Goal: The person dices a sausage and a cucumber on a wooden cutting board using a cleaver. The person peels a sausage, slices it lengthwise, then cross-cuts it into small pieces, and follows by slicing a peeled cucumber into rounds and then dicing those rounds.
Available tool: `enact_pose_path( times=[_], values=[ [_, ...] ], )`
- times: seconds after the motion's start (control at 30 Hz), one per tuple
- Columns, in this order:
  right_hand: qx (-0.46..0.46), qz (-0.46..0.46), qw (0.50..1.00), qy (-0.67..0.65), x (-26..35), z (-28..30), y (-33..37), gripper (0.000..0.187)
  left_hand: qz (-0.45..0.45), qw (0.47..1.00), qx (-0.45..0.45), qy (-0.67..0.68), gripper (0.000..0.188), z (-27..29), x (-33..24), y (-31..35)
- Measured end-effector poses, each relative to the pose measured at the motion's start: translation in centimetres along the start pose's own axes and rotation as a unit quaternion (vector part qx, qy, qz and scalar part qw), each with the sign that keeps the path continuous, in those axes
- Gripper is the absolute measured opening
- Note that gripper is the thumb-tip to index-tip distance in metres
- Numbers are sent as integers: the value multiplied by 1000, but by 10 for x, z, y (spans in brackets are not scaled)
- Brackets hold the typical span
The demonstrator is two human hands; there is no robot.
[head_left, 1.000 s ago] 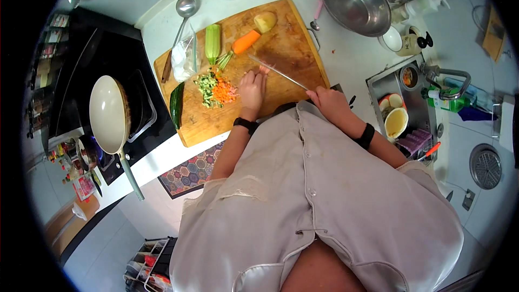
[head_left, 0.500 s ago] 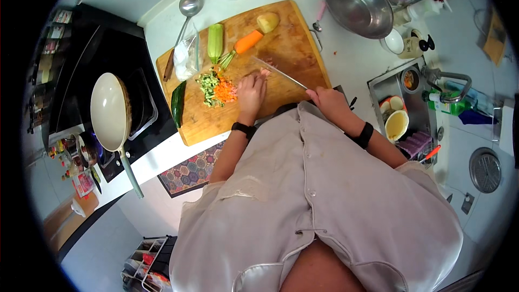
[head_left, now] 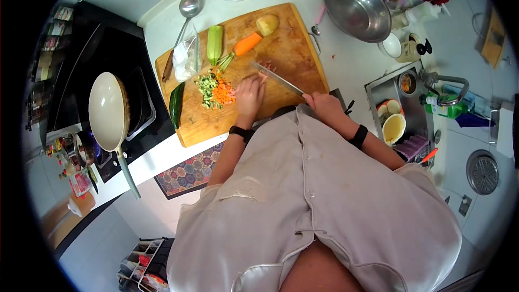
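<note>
On the wooden cutting board (head_left: 292, 48), my right hand (head_left: 326, 107) is closed round the handle of a kitchen knife (head_left: 282, 81), its blade slanting to the far left. My left hand (head_left: 250, 94) lies just left of the blade, curled fingers pressing a small pink piece of meat (head_left: 263, 75) beside the edge. Small pink bits (head_left: 268, 65) lie beyond the blade. To the left is a heap of diced green vegetable (head_left: 205, 91) and diced carrot (head_left: 223, 94). Behind are a carrot piece (head_left: 247, 44), a pale green squash (head_left: 214, 43) and a peeled potato (head_left: 267, 24).
A dark cucumber (head_left: 176, 105), a plastic bag (head_left: 186, 57) and a ladle (head_left: 188, 7) lie at the board's left. Further left, a pan (head_left: 107, 111) rests on the stove. At right are a steel bowl (head_left: 358, 10) and a sink (head_left: 373, 87) holding dishes.
The knife and right hand have shifted slightly nearer and left. More pink bits now show beyond the blade. My left hand stays on the meat; the whole view has shifted a little.
</note>
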State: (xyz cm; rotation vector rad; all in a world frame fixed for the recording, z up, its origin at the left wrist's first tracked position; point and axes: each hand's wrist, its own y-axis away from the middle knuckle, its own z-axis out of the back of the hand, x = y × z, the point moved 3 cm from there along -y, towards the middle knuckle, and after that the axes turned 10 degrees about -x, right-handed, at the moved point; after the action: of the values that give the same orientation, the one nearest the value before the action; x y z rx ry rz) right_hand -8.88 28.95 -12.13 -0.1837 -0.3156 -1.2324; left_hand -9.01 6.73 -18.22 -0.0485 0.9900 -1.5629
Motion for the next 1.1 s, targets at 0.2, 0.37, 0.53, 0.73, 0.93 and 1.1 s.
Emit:
enact_pose_path(
  times=[0.2, 0.37, 0.53, 0.73, 0.93, 1.1],
  values=[
    [-14, 1, 1000, -27, 11, 21, 0, 47, -12, 1000, -6, 10, 14, 4, -2, -4],
    [-5, 31, 1000, -1, 8, 7, -1, 50, -3, 1000, 2, 6, 13, 1, -2, -3],
    [3, 7, 1000, -8, 3, -5, -1, 51, -3, 1000, -6, 10, 12, -4, 4, 0],
    [-10, 4, 999, -36, 7, 18, -3, 45, -15, 999, -14, 38, 13, 0, 2, -4],
    [3, 12, 999, -34, 13, 23, -5, 50, 13, 1000, -4, 13, 14, -2, -2, -6],
    [21, -7, 1000, -22, 6, -5, -1, 50, 17, 1000, -15, 0, 14, 4, 2, 1]
  ],
)
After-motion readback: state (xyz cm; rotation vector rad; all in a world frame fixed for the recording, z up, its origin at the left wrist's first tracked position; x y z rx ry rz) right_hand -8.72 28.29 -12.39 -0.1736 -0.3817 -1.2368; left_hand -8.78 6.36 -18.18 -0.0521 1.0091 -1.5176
